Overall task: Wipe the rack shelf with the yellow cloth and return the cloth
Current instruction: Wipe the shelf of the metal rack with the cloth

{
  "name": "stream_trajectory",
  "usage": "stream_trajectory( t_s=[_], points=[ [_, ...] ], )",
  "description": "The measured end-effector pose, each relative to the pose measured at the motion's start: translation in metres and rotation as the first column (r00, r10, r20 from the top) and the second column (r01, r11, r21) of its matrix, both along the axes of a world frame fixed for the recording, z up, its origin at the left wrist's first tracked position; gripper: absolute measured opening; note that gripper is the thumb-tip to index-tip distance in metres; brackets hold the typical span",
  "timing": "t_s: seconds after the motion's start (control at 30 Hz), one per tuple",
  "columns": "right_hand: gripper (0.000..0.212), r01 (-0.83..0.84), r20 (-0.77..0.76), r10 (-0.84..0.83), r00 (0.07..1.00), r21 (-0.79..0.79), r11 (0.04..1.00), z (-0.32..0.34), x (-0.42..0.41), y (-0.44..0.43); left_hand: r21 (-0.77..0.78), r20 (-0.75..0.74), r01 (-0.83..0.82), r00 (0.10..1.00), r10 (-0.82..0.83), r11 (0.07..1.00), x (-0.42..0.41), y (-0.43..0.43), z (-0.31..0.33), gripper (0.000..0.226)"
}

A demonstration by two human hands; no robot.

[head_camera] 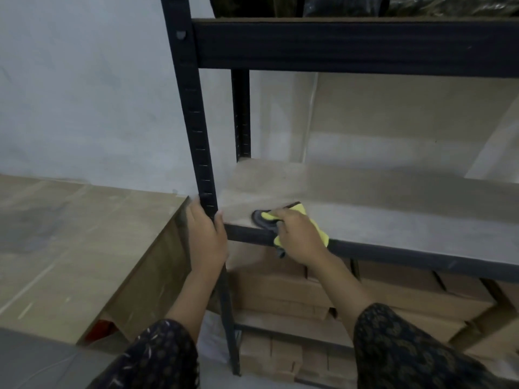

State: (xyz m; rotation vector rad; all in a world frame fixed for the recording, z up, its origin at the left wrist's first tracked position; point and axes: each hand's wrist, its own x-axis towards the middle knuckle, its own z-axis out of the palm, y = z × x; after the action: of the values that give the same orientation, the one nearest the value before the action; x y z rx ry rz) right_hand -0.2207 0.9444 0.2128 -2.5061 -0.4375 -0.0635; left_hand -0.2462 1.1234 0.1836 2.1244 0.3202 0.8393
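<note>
Right hand (302,238) fingers bunch yellow cloth (297,211) on rack shelf (393,209) front corner, wiping; left hand (206,237) grips rack upright (196,122), bracing

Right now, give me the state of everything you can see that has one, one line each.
yellow cloth: bunched, on the shelf's front left corner, partly hanging over the edge.
rack shelf: carries only the cloth, as far as visible.
right grip: holds the cloth, pressing it onto the shelf.
left grip: curled round the front post.
cardboard boxes: closed, stacked below the shelf.
</note>
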Motion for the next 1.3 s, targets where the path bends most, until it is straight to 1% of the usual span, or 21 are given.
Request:
stream_trajectory(
  t_s=[0.1,0.13,0.17,0.23,0.27,0.3,0.4,0.5,0.6,0.67,0.73,0.8,0.87,1.0,1.07,1.13,1.17,1.2,1.23,1.27,1.3],
  points=[
    [0.031,-0.118,-0.013,0.119,0.993,0.057,0.991,0.012,-0.015,-0.010,0.013,-0.039,0.021,0.999,-0.021,1.000,0.003,0.006,0.005,0.041],
    [0.030,-0.095,-0.002,0.095,0.995,0.080,0.992,0.019,-0.016,-0.016,0.011,-0.045,0.032,0.998,-0.032,0.999,0.004,0.007,0.007,0.039],
    [0.029,-0.018,0.019,0.017,1.000,0.109,0.994,0.024,-0.014,-0.024,0.006,-0.048,0.038,0.998,-0.038,0.999,0.005,0.008,0.008,0.038],
    [0.028,0.233,0.082,-0.245,0.966,0.132,0.963,0.025,0.003,-0.041,-0.001,-0.046,0.045,0.998,-0.045,0.999,0.005,0.010,0.009,0.034],
    [0.027,0.345,0.092,-0.355,0.930,0.108,0.932,0.022,0.013,-0.046,0.001,-0.049,0.047,0.998,-0.047,0.999,0.004,0.010,0.008,0.033],
    [0.027,0.411,0.077,-0.415,0.907,0.061,0.910,0.018,0.020,-0.048,0.006,-0.055,0.046,0.997,-0.045,0.999,0.004,0.010,0.008,0.033],
    [0.025,0.455,-0.015,-0.458,0.889,-0.087,0.886,0.006,0.040,-0.041,0.044,-0.082,0.034,0.996,-0.030,0.998,0.003,0.012,0.007,0.034],
    [0.024,0.460,0.004,-0.463,0.886,-0.120,0.880,0.006,0.064,-0.027,0.042,-0.116,0.014,0.993,-0.009,0.999,0.003,0.012,0.009,0.035],
    [0.031,0.363,-0.031,-0.371,0.928,-0.151,0.920,0.011,0.094,-0.010,0.024,-0.139,-0.005,0.990,0.008,1.000,0.002,0.010,0.011,0.035],
    [0.030,0.225,-0.083,-0.238,0.968,-0.142,0.964,0.012,0.110,0.006,0.015,-0.139,-0.008,0.990,0.010,1.000,0.003,0.010,0.010,0.034],
    [0.022,0.087,-0.114,-0.096,0.989,-0.080,0.993,0.011,0.117,0.025,0.012,-0.133,-0.012,0.991,0.014,1.000,0.005,0.011,0.009,0.033],
    [0.029,-0.043,-0.119,0.038,0.992,-0.036,0.998,0.012,0.109,0.044,0.019,-0.130,-0.009,0.991,0.012,1.000,0.006,0.013,0.008,0.034],
    [0.035,-0.177,-0.096,0.172,0.980,-0.039,0.983,0.014,0.092,0.055,0.032,-0.120,0.000,0.993,0.004,0.999,0.006,0.015,0.005,0.035],
    [0.032,-0.382,-0.070,0.378,0.923,-0.058,0.922,0.019,0.058,0.048,0.067,-0.098,0.006,0.995,0.001,0.998,0.006,0.018,0.000,0.036],
    [0.028,-0.440,-0.112,0.435,0.893,-0.021,0.898,0.021,0.048,0.036,0.059,-0.092,0.009,0.996,-0.004,0.998,0.005,0.019,0.000,0.035],
    [0.026,-0.466,-0.202,0.471,0.859,0.075,0.882,0.027,0.043,0.020,0.040,-0.072,0.030,0.997,-0.027,0.999,0.005,0.019,-0.001,0.033],
    [0.025,-0.437,-0.223,0.457,0.861,0.136,0.889,0.030,0.044,0.012,0.034,-0.059,0.042,0.997,-0.040,0.999,0.005,0.020,-0.001,0.032],
    [0.026,-0.372,-0.204,0.409,0.889,0.198,0.907,0.032,0.049,0.004,0.031,-0.046,0.055,0.997,-0.054,0.998,0.006,0.020,-0.001,0.032],
    [0.027,-0.277,-0.128,0.312,0.941,0.236,0.931,0.032,0.057,-0.003,0.028,-0.033,0.073,0.997,-0.072,0.997,0.006,0.020,-0.002,0.031],
    [0.029,-0.151,-0.017,0.159,0.987,0.235,0.960,0.032,0.070,-0.009,0.023,-0.019,0.096,0.995,-0.096,0.995,0.007,0.020,-0.002,0.029],
    [0.031,-0.010,0.087,-0.009,0.996,0.217,0.976,0.031,0.082,-0.012,0.012,-0.005,0.125,0.992,-0.125,0.992,0.007,0.019,-0.004,0.027]
  ],
)
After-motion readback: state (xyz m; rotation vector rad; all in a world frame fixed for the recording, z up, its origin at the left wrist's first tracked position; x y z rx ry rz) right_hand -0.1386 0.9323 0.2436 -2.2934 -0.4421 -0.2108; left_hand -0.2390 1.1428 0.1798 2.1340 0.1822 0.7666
